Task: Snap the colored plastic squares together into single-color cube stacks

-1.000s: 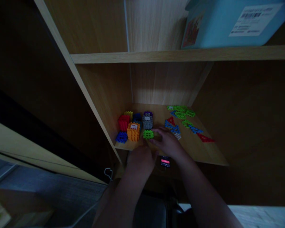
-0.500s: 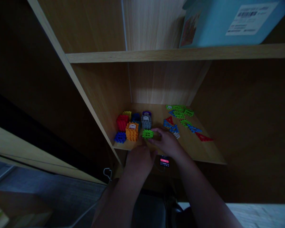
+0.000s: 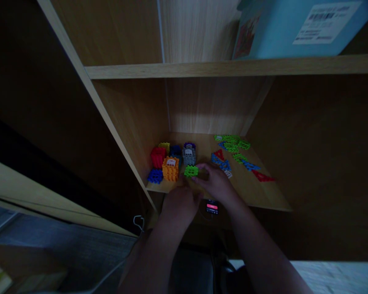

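Observation:
My right hand (image 3: 214, 183) rests on the wooden shelf (image 3: 263, 196) with its fingers closed round a green square block piece (image 3: 190, 170). My left hand (image 3: 179, 204) sits just below and left of that piece at the shelf's front edge; its fingers curl inward and I cannot make out whether anything is in them. Built cubes stand to the left: an orange cube (image 3: 171, 168), a red cube (image 3: 158, 157), a grey cube (image 3: 189, 156) and a flat blue piece (image 3: 155, 176).
Loose green, blue and red flat pieces (image 3: 233, 157) lie scattered over the right of the shelf. A small device with a red-lit screen (image 3: 212, 207) sits under the shelf edge. A blue box (image 3: 294, 28) stands on the upper shelf. Dark surroundings lie to the left.
Hardly anything moved: both hands stay by the green piece, which has shifted very slightly. The view drifted a little.

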Demonstrator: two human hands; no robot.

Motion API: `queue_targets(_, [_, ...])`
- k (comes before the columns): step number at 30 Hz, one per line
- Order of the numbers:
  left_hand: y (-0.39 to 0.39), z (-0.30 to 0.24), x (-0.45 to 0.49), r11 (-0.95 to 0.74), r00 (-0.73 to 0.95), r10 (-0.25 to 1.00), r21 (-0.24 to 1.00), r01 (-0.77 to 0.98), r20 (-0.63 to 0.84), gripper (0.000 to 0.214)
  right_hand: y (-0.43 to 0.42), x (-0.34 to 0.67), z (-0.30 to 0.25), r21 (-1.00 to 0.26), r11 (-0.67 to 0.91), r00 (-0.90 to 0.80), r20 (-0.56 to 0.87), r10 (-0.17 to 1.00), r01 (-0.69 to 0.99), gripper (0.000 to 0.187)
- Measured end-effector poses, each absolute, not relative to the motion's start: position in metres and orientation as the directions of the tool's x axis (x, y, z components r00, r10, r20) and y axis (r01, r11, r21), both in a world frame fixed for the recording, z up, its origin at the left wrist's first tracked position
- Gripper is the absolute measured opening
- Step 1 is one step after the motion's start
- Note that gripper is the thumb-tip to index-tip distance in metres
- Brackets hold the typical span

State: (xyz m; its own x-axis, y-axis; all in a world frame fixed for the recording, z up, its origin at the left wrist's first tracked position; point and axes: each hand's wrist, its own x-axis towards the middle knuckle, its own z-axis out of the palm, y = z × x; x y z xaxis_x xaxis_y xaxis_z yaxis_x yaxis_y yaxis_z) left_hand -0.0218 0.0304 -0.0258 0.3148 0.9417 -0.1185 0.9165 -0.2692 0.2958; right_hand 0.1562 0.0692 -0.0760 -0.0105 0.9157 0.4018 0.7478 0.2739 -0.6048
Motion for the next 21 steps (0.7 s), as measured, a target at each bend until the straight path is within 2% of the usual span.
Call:
queue_targets(11, [0.0315, -0.0257, -0.0224, -0.267, 0.317, 0.94, 0.308, 0.913, -0.124, 0.067, 0.0687, 0.1565, -0.0768, -0.52, 0.26, -0.028, 0.412, 0.911, 0.813, 0.033])
queue_targets(16, [0.0315, -0.0249, -0.0226, -0.254, 0.306, 0.944, 0.32, 0.913, -0.122, 0.068, 0.0686, 0.158, -0.0756, -0.527, 0.281, -0.053, 0.406, 0.912, 0.802, 0.03])
queue_targets(21, [0.0301, -0.0242, -0.0214, -0.258, 0.305, 0.944, 0.296, 0.92, -0.125, 0.06, 0.0669, 0.1577, -0.0706, -0.538, 0.303, -0.083, 0.394, 0.915, 0.787, 0.03])
